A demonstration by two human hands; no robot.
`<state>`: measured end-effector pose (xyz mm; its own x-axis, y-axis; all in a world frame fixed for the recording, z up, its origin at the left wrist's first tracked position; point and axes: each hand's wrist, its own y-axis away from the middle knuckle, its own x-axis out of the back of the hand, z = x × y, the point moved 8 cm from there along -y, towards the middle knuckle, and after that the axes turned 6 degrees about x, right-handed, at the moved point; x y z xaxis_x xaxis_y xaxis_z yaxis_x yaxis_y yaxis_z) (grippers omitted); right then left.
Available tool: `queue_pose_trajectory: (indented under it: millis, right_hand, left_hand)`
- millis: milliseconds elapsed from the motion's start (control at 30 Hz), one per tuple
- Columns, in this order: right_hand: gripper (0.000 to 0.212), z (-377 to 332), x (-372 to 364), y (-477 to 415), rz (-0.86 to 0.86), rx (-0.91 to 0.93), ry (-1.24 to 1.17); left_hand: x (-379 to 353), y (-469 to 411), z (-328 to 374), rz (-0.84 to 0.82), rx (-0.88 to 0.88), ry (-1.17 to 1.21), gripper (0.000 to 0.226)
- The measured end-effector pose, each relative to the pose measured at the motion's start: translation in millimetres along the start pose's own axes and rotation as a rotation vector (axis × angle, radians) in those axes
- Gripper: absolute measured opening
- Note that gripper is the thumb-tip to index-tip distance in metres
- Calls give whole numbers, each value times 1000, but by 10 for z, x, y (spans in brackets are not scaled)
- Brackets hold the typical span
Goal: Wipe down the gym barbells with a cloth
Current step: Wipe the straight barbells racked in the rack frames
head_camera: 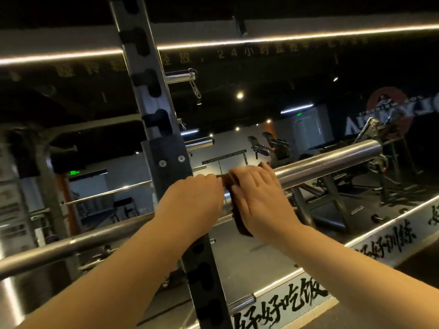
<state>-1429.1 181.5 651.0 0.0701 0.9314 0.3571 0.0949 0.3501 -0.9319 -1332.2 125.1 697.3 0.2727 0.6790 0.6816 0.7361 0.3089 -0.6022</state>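
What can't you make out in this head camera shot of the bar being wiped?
Head view: the stretch of bar under the cloth, covered by the cloth and the right hand.
Head view: the left hand; its fingers curl behind its own knuckles, so whether they hold bar or cloth is unclear.
Head view: the bar's left end, cut off by the frame edge.
Head view: the wall lettering at the top, too dim and blurred to read.

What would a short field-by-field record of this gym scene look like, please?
setting: gym; barbell crossing a black rack upright
cloth: dark brown cloth draped over the barbell, one end hanging below it
right hand: right hand flat on the cloth, fingers straight
left hand: left hand curled at the cloth's left edge; what it grips is unclear
wiping spot: inner end of the thick sleeve
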Motion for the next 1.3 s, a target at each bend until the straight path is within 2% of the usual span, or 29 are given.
queue_pose_trajectory:
  millis: [67, 200, 300, 400, 500, 567, 633, 733, 767, 833, 933, 1000, 1100, 1167, 1233, 1300]
  right_hand:
    - [36, -93, -8, -43, -21, 74, -8]
    - [29, 53, -52, -396, -163, -1, 54]
    - [30, 3, -107, -390, -58, -83, 44]
    - [36, -90, -43, 7, 72, -3, -42]
    - [43, 59, 48, 118, -54, 118, 63]
    - [38, 334, 139, 6, -100, 28, 111]
    - [36, 555, 239, -100, -59, -112, 127]
    - [32, 477, 183, -102, -12, -239, 50]
    - [32, 374, 128, -79, -20, -230, -2]
    - [35, 142, 48, -33, -67, -94, -65]
    - [37, 144, 113, -42, -200, 67, -40]
    - [35, 451, 223, -68, -221, 4, 29]
    - [34, 929, 436, -106, -105, -239, 102]
    - [32, 890, 382, -115, -45, -310, 130]
    - [32, 625, 234, -89, -31, -252, 66]
    - [37, 350, 135, -29, -61, -77, 6]
  left_hand:
    - [4, 19, -20, 3, -10, -1, 18]
    - [15, 78, -83, 31, -28, -29, 22]
    - [10, 120, -128, 38, 22, 9, 23]
    - [1, 123, -124, 24, 38, 53, 20]
    - [-6, 103, -113, -11, 9, 105, 23]
    - [-20, 96, -114, -40, 0, 135, 25]
    - [-26, 100, -116, -45, 8, 132, 25]
    - [-22, 99, -107, -22, 43, 86, 25]
    - [-24, 88, -94, -20, 58, 84, 25]
    - [-22, 51, -56, -18, 86, 103, 24]
    - [6, -8, 23, -11, 79, 121, 25]
    - [3, -32, 60, -27, 55, 126, 24]
    - [-36, -83, 81, -67, 54, 140, 22]
    - [-38, -142, 133, -90, 63, 138, 21]
    - [-46, -191, 225, -103, 61, 139, 17]
    - [-55, -235, 296, -72, 47, 131, 16]
